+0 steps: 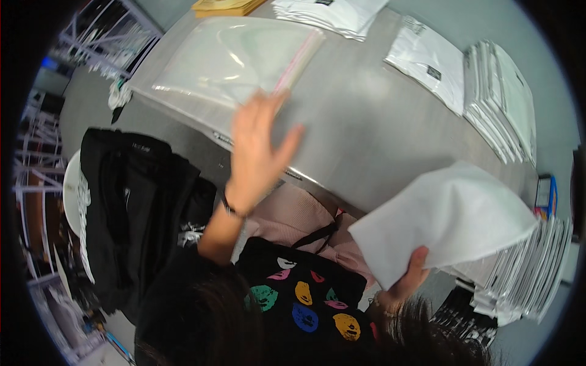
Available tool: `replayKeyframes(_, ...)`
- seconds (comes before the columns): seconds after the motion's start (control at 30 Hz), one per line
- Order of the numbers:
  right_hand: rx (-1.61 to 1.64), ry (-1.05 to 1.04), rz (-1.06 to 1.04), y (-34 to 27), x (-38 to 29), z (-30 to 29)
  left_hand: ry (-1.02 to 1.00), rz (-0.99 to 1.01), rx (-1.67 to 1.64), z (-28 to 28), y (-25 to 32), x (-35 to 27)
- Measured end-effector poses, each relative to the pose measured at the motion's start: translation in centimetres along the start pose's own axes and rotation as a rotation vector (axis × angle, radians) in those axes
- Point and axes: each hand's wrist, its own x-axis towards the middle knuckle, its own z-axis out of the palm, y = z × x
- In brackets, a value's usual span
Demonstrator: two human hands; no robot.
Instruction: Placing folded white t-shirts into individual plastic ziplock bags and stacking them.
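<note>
My left hand (258, 146), blurred, is over the front edge of the metal table, its thumb spread from the fingers. Its fingertips overlap the near corner of a pile of clear plastic bags (229, 59) with a pink strip along one side. Whether they touch the bags, I cannot tell. In my right hand (407, 279) is a folded white cloth (439, 215), gripped by its near edge and tilted above the table's right part. The thumb lies on top of the cloth; the other fingers are mostly hidden beneath.
Along the back of the steel table (348, 128) lie folded white shirts (329, 16), a bagged white shirt (430, 64) and a stack of bagged garments (499, 100). Another tall stack (526, 270) stands at right. Yellow envelopes (226, 7) lie far left. A black backpack (132, 206) is beside me.
</note>
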Motion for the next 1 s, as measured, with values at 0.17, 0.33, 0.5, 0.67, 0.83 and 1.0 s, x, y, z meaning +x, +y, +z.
replayKeyframes(0.17, -0.065, 0.183, 0.026, -1.0, -0.8, -0.9, -0.141, -0.005, 0.393, 0.2, -6.0, 1.3)
replayKeyframes(0.33, -0.171, -0.06, 0.03, -0.3, -1.0, -3.7, -0.041, -0.072, 0.102, 0.5, -5.2, 0.3)
replayKeyframes(0.5, -0.507, -0.189, 0.16, -0.1, -0.7, -6.4, 0.025, -0.387, 0.006, 0.4, -4.9, 0.2)
replayKeyframes(0.67, -0.701, -0.291, 0.223, -0.5, -0.4, -7.3, 0.245, -0.265, 0.003, 0.2, -5.2, 0.6)
replayKeyframes(0.83, -0.715, -0.283, 0.191, -0.3, 0.1, -7.9, 0.171, -0.206, 0.053, -0.1, -5.0, 0.9)
replayKeyframes(1.0, -0.535, -0.201, 0.192, 0.4, 0.0, -8.3, 0.154, -0.067, 0.063, -0.1, -4.7, 0.8)
